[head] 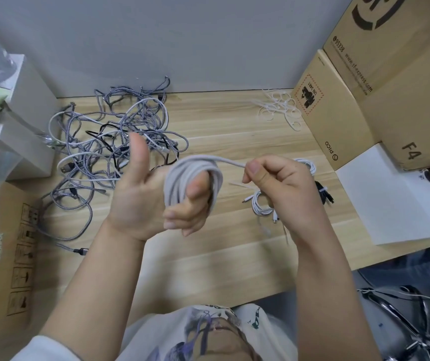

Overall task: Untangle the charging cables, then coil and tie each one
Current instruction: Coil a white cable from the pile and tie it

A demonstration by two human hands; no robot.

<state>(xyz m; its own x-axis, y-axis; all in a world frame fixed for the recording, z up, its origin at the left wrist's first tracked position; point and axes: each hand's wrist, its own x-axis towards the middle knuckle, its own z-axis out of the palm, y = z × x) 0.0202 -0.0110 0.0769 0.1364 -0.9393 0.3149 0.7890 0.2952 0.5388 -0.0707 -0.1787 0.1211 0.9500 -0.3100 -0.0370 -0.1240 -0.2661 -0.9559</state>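
Observation:
A pale grey braided cable [182, 175] is wound in several loops round the fingers of my left hand [146, 196], whose fingers curl through the coil while the thumb sticks up. My right hand [279, 181] pinches the cable's free end, which runs taut from the top of the coil. A tangled heap of grey, white and black cables [109, 142] lies on the wooden table [224, 131] at the back left. Under my right hand lie a coiled white cable [259, 204] and a tied black cable [324, 191]. A bunch of white zip ties [279, 105] lies at the back right.
Cardboard boxes [370, 82] stand stacked at the right, with a white sheet [390, 199] in front of them. A white box [29, 121] and plastic bags stand at the left, above a flat brown carton [8, 256]. A grey wall closes the back.

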